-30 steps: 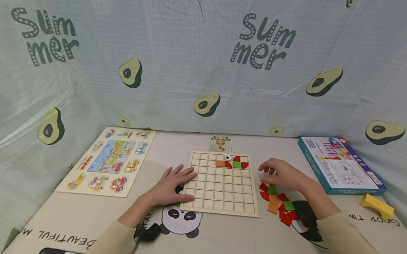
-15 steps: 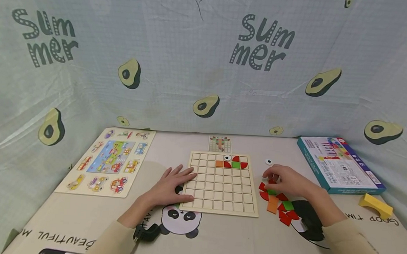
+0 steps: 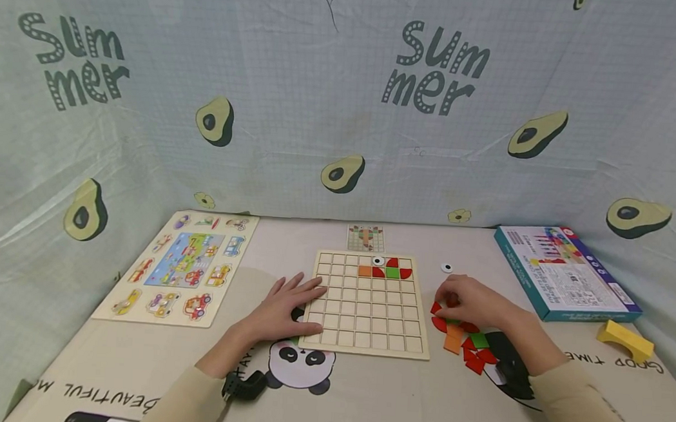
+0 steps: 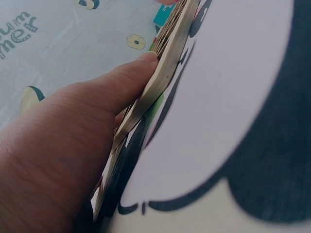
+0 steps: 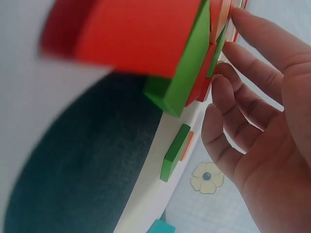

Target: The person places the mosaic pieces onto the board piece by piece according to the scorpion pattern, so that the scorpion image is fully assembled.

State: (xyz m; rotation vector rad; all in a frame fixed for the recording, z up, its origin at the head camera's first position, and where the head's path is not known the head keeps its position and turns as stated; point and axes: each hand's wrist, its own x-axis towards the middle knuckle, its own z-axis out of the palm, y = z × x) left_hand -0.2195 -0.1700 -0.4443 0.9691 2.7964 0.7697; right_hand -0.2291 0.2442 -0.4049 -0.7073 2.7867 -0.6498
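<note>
My left hand (image 3: 287, 306) lies with spread fingers on the left edge of a wooden grid board (image 3: 367, 308). In the left wrist view its thumb (image 4: 131, 80) rests along the board's rim. Coloured tiles fill part of the board's upper rows: an orange square (image 3: 365, 271), a green square (image 3: 392, 273), red quarter-circles (image 3: 406, 274) and a round eye piece (image 3: 378, 261). My right hand (image 3: 474, 301) bends over a loose pile of tiles right of the board, fingertips right at a red tile (image 3: 436, 307). In the right wrist view, thumb and forefinger stand slightly apart beside the pile.
Another eye piece (image 3: 447, 268) lies beyond the right hand. A small pattern card (image 3: 365, 238) sits behind the board. To the left is a picture puzzle board (image 3: 180, 269); to the right, a game box (image 3: 566, 276) and a yellow arch block (image 3: 626, 343).
My right hand has moved down and slightly right from beside the board to the tile pile, uncovering the loose eye piece. The left hand has stayed on the board.
</note>
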